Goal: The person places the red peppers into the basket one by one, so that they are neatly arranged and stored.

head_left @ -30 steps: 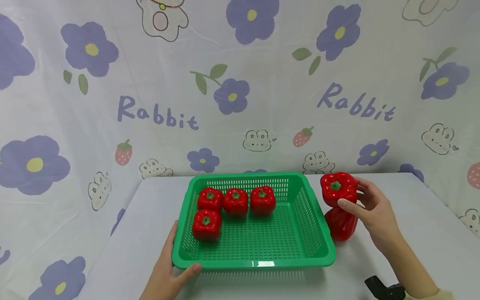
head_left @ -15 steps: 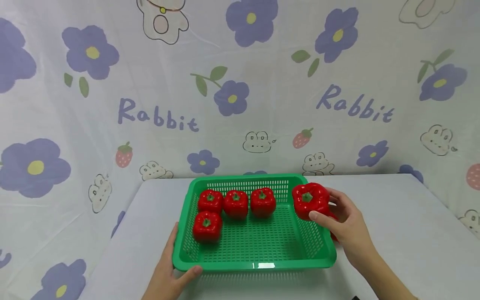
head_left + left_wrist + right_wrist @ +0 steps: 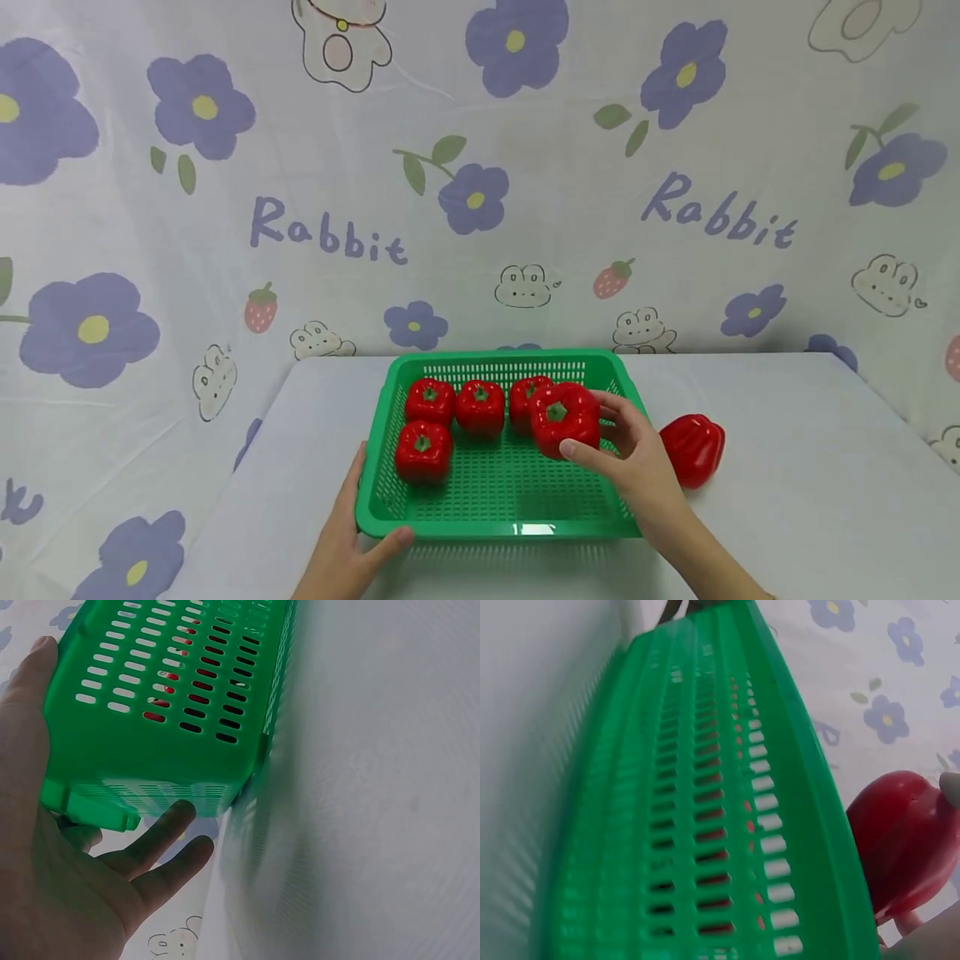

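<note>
The right hand (image 3: 637, 458) holds a glossy red pepper (image 3: 564, 419), stem tilted left, above the green basket (image 3: 465, 530); the left hand (image 3: 348, 533) touches its near left corner.

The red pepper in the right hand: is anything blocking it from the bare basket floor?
Nothing visible does. The right hand holds the red pepper above the green basket, with bare floor showing just nearer the person. A back-row pepper is partly hidden behind it; I can't tell if they touch.
</note>
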Available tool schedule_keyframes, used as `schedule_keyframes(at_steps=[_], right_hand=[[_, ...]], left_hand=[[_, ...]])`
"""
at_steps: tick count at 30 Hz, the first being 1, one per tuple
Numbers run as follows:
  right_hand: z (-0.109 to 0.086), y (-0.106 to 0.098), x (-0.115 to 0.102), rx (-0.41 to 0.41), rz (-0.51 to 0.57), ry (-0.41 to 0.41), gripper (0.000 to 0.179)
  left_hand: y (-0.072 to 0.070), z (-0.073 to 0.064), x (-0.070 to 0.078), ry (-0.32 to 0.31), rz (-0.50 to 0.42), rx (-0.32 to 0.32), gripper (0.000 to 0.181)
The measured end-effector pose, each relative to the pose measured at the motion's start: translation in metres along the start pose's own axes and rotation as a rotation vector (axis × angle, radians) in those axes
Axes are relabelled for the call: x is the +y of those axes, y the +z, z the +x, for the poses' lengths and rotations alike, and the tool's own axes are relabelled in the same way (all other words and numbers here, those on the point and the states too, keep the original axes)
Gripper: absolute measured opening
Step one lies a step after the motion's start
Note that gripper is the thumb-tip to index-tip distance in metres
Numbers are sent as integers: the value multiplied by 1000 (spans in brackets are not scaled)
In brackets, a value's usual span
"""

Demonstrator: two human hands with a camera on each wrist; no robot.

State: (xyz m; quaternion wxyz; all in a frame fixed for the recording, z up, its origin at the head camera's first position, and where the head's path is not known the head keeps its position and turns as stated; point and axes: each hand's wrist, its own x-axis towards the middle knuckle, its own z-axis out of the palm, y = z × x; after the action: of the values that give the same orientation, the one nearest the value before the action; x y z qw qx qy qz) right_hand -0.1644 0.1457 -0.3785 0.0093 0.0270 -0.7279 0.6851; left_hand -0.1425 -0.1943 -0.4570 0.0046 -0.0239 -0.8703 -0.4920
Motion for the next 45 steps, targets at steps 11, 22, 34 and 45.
schedule_keyframes(at_steps=[11, 22, 34, 45], right_hand=[[6, 23, 3, -53, 21, 49, 73], [14, 46, 7, -91, 35, 72, 68], [14, 52, 10, -167, 53, 80, 61], [16, 52, 10, -128, 44, 81, 61]], left_hand=[[1, 2, 0, 26, 20, 11, 103], [-2, 0, 0, -29, 3, 4, 103], [2, 1, 1, -27, 5, 12, 103], [1, -1, 3, -22, 5, 12, 102]])
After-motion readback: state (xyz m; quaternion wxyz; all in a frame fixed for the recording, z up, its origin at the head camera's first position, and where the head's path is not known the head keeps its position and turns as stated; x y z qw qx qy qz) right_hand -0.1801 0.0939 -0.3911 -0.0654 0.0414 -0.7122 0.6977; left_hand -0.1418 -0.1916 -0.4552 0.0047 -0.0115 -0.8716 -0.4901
